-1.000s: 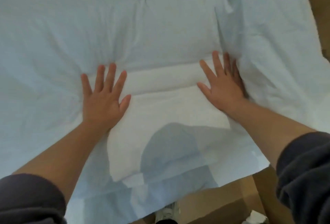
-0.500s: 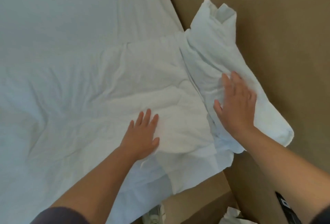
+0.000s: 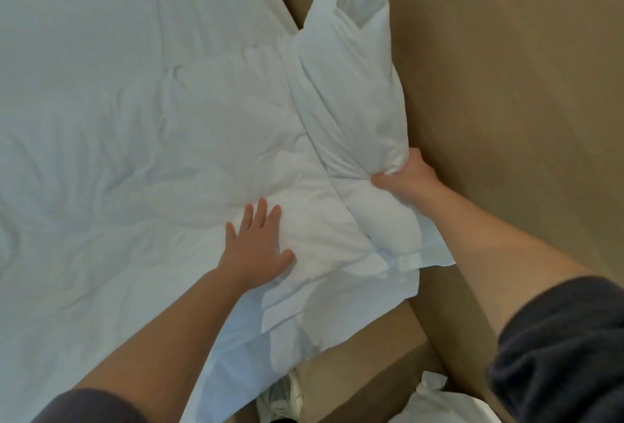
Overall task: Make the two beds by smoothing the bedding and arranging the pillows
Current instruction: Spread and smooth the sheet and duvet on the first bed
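A white pillow stands tilted against the tan wall at the right edge of the bed. Its long axis runs from its lower end near the bed's corner up and away along the wall, and the open, folded end of its case points up at the far end. The right hand is closed around the pillow's lower end, fingers bunching the fabric. The left hand lies flat and open, fingers spread, pressing on the crumpled white bedding just beside the pillow and gripping nothing.

The bedding covers the bed in 1 pale sheet, smoother toward the far left and creased into folds around the left hand. Its loose corner hangs over the near edge of the bed. Both forearms are bare, with dark sleeves pushed up. Below the hanging corner a light-coloured shoe shows on the tan floor, and some white cloth sits at the bottom right.
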Demonstrator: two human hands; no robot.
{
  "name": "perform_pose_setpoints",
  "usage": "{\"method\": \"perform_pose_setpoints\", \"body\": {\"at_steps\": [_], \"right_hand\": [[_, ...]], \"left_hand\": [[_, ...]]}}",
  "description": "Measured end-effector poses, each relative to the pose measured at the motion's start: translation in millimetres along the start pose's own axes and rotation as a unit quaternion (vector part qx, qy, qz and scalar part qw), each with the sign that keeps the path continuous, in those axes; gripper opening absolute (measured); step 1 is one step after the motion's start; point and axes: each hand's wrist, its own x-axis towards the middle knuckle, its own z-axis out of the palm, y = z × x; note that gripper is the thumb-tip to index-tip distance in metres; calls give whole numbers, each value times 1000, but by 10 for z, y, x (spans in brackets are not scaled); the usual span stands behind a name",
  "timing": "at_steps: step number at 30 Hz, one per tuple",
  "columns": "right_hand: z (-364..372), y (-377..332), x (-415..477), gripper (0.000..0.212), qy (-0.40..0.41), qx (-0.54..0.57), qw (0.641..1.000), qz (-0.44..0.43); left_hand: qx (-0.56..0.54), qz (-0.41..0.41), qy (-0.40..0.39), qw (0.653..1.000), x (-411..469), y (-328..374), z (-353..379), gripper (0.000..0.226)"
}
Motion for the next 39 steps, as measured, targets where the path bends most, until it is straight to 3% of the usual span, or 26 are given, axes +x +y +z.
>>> {"method": "perform_pose_setpoints", "body": {"at_steps": [2,3,5,7,9,16,22,25,27,30,32,35,37,39], "right_hand": [[-39,-83,-47,65,-4,-17,1000,-24],[-45,-167,-126,61,-16,-31,998,-47],[-27,-427,-406,57,-54,-49,992,-104],[45,-740,-782,53,-99,-46,980,-168],[153,-1058,-1186,51,-132,-73,961,-231],[1109,-2072,-2644,51,-239,-117,894,-361],[2625,-2632,-3703,42,-273,-202,840,-423],[3456,-2694,-4008,25,-308,-220,814,-440],[3952,-2660,-4027,32,-325,-246,792,-454],[4588,-2408,-3861,60,-297,-411,703,-499],[4815,-2240,-3771,69,-275,-453,658,-535],[4760,-2154,-3683,60,-269,-412,664,-563],[4554,-2141,-3554,53,-200,-384,660,-614],[4322,-2102,-3383,57,-123,-400,659,-625]], "left_hand": [[-150,-6,-15,989,-57,77,-129,78],[-264,-7,-16,964,-112,130,-234,76],[-491,-2,-14,871,-247,266,-497,76],[-615,2,-13,788,-382,325,-822,85],[-659,17,-9,752,-555,252,-1182,86],[-617,-25,18,787,-1739,-948,-2023,85],[-665,-86,55,740,-2919,-2474,-1960,77],[-701,-112,90,698,-3247,-3262,-1678,69],[-700,-130,109,693,-3345,-3781,-1404,69],[-665,-182,118,714,-3340,-4348,-909,70],[-653,-190,108,725,-3256,-4532,-607,68],[-642,-225,150,718,-3147,-4504,-360,85],[-629,-244,186,714,-3079,-4413,-353,103],[-586,-265,176,746,-2977,-4301,-423,117]]}}
